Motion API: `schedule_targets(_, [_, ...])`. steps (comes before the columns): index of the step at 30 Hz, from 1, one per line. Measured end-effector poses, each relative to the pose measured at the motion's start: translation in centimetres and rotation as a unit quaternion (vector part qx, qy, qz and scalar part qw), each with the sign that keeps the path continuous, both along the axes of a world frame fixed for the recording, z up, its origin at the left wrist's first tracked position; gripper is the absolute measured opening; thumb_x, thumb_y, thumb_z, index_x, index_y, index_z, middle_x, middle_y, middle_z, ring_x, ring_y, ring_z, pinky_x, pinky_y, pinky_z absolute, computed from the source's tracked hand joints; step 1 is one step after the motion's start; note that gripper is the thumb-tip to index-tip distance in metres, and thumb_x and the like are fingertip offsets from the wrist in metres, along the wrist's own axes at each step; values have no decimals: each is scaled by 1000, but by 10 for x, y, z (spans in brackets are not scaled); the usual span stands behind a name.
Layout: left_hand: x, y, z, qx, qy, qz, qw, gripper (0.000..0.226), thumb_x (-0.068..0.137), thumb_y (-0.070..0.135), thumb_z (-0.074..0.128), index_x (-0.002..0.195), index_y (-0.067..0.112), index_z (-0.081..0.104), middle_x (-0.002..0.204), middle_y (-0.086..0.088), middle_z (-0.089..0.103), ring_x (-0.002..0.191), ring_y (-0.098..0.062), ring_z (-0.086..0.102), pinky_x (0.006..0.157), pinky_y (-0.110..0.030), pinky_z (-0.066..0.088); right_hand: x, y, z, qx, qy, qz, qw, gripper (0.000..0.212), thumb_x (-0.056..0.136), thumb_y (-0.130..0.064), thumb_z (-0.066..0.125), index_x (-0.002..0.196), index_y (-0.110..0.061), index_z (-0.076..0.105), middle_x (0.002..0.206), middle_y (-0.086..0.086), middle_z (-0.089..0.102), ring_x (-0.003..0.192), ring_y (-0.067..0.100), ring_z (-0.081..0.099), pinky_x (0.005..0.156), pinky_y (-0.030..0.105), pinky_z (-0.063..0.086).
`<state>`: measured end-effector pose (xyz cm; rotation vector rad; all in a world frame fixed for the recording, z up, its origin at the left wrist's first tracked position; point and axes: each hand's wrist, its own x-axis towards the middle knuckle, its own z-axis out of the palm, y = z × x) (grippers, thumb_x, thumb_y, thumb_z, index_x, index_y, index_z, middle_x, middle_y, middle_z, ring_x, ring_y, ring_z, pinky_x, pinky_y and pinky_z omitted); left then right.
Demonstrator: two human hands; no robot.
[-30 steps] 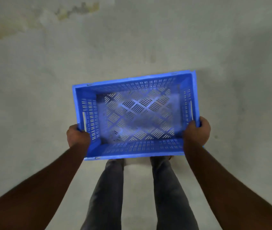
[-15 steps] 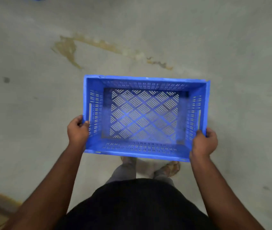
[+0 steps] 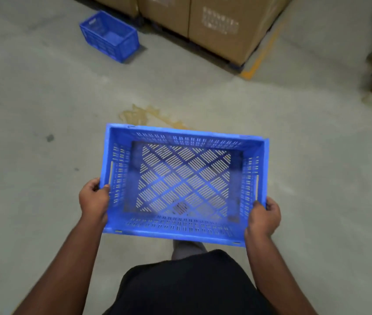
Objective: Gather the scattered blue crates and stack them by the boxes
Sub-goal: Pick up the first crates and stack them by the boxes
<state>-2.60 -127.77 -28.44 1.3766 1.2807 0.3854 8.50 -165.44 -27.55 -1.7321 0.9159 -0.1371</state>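
Over the concrete floor [image 3: 294, 137], out in front of the person's waist, an empty blue crate [image 3: 185, 185] is carried level and open side up. The left hand [image 3: 94, 201] is clenched around the crate's left end wall, fingers curled over the rim beside the handle slot, and the right hand [image 3: 263, 218] grasps the right end wall the same way; both grips look firm and matched.

What has changed is the view rather than the hold. A second ago only bare floor lay past the crate; half a second ago a yellowish floor stain [image 3: 144, 115] came into sight, and now the head has lifted so that the stain sits just beyond the crate's far rim and the destination shows. At the top of the frame stands a row of brown cardboard boxes [image 3: 221, 26], and on the floor just beside them, to their left, rests a second blue crate [image 3: 110, 35], upright and seemingly empty. An orange painted line [image 3: 260, 57] runs along the boxes' right side.

My reading is that the carry is now lined up with the drop point, though it is still well apart from the person. The likely next need is to walk across and lower the held crate squarely into or onto the resting one.
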Motion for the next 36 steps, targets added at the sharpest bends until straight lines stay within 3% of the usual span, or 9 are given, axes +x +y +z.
schedule_targets(3, [47, 54, -2, -2, 6, 26, 1000, 28, 90, -2, 64, 117, 6, 69, 100, -11, 68, 88, -22, 61, 89, -48, 55, 58, 58, 0, 12, 8, 20, 1000, 28, 80, -3, 63, 99, -23, 67, 91, 3, 70, 82, 25, 66, 88, 45, 56])
schedule_targets(7, [91, 125, 6, -6, 1, 81, 997, 29, 90, -4, 63, 118, 3, 68, 99, -11, 67, 87, -23, 60, 82, -39, 52, 138, 141, 7, 33, 5, 68, 997, 29, 80, 0, 63, 101, -20, 69, 92, 6, 70, 80, 22, 64, 84, 45, 56])
schedule_targets(10, [116, 188, 9, -15, -9, 120, 993, 30, 90, -3, 62, 119, 2, 68, 102, -11, 68, 89, -23, 62, 87, -43, 54, 198, 216, 14, 40, 6, 104, 994, 30, 82, 3, 63, 104, -17, 69, 93, 9, 68, 82, 23, 63, 80, 39, 53])
schedule_targets(15, [151, 306, -2, -43, -38, 173, 983, 33, 89, -8, 57, 117, 5, 67, 105, -15, 69, 93, -27, 63, 95, -54, 53, 284, 361, 9, 29, -2, 165, 986, 31, 82, 2, 65, 109, -12, 71, 95, 8, 69, 84, 22, 63, 82, 40, 54])
schedule_targets(22, [215, 516, 9, -72, -94, 168, 979, 26, 89, -8, 59, 95, 15, 67, 94, -11, 70, 87, -28, 63, 89, -48, 53, 357, 583, 12, 10, -5, 173, 985, 33, 77, -6, 67, 106, -20, 72, 93, 3, 70, 82, 20, 65, 86, 41, 56])
schedule_targets(25, [251, 607, 34, -86, -113, 179, 973, 13, 88, 5, 66, 84, 17, 67, 72, 3, 69, 70, -18, 61, 80, -41, 51, 383, 664, 23, 30, -7, 153, 988, 33, 75, -6, 66, 107, -10, 74, 92, 4, 71, 75, 16, 64, 79, 36, 57])
schedule_targets(29, [309, 715, 57, -78, -137, 173, 972, 10, 83, 8, 66, 84, 18, 68, 68, 7, 68, 71, -18, 59, 80, -40, 48, 423, 760, 30, 69, -29, 119, 990, 34, 79, 2, 64, 111, -6, 73, 91, 8, 69, 52, -6, 59, 56, 16, 49])
schedule_targets(33, [375, 826, 45, -93, -131, 143, 977, 6, 73, 20, 72, 79, 18, 73, 72, 2, 65, 77, -23, 59, 85, -47, 54, 476, 848, 14, 55, -5, 94, 994, 34, 76, -6, 67, 108, -11, 74, 92, 6, 72, 76, 18, 66, 76, 34, 57])
schedule_targets(36, [428, 908, 20, -105, -104, 126, 981, 26, 63, 33, 74, 83, 18, 75, 87, -10, 61, 89, -26, 57, 93, -57, 52, 521, 913, -5, 55, -2, 83, 995, 36, 74, -10, 67, 109, -11, 74, 94, 6, 74, 80, 20, 67, 80, 39, 58])
